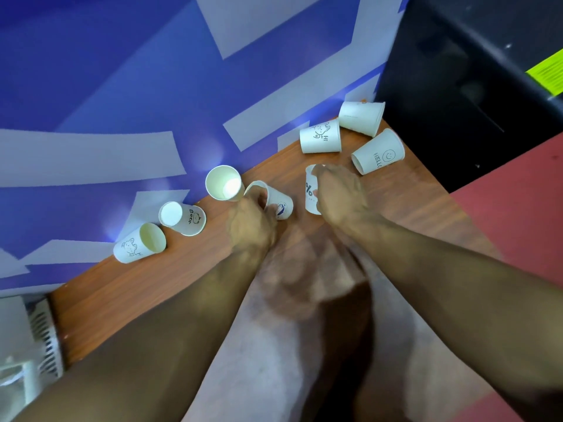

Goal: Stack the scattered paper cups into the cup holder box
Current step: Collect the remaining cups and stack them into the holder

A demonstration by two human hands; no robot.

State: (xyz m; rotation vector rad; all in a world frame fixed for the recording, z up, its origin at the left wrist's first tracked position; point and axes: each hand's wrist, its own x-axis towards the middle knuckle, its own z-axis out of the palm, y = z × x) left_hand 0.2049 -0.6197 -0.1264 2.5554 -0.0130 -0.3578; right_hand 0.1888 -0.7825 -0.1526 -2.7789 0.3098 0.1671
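On the brown wooden table (152,287) we count eight white paper cups (320,144), and most of them have writing or a picture. Our left hand (253,222) wraps its fingers round the logo cup (281,205), which lies on its side. It shows a round blue and red mark that is too blurry for us to read. Our right hand (341,193) grips the percent cup (310,193) from above. We see a big black "%" on it, with tiny words below that we cannot read. These two cups are in the middle of the table, close together but not touching. To the left, three cups sit along the wall side. They are the open cup (224,182) with its mouth facing us, the Bear cup (185,219) that says "Bear" over a little bear face, and the near Hi cup (134,246) with a small animal and "Hi". To the right, three more are bunched together. They are the far Hi cup (320,136) with an animal and "Hi", the plain cup (361,117) with faint print we cannot read, and the HELLO cup (377,152) with "HELLO" and a smiley face. Behind the table is a blue wall (122,86) with pale grey shapes. A big black thing (457,86) with a yellow-green label (548,71) fills the far right corner, and its writing is too small to read. A red surface (518,223) shows on the right, and a white thing with slots (45,333) sits at the bottom left.
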